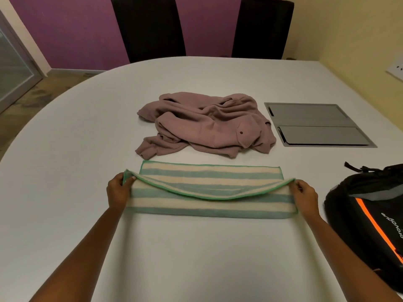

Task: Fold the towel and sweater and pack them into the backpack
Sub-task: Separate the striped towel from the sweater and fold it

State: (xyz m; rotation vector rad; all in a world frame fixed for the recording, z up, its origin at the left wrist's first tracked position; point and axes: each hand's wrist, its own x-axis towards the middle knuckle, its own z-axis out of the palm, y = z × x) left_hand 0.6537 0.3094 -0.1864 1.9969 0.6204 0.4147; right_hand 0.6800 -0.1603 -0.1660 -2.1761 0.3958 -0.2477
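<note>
The striped towel (209, 190) lies in the middle of the frame. The left hand (118, 191) and right hand (304, 194) each pinch a near corner, lifting it. Keep both corners level and lay the green edges together, so the fold comes out neat.

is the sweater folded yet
No, the sweater lies in a crumpled heap on the table, beyond the towel.
</note>
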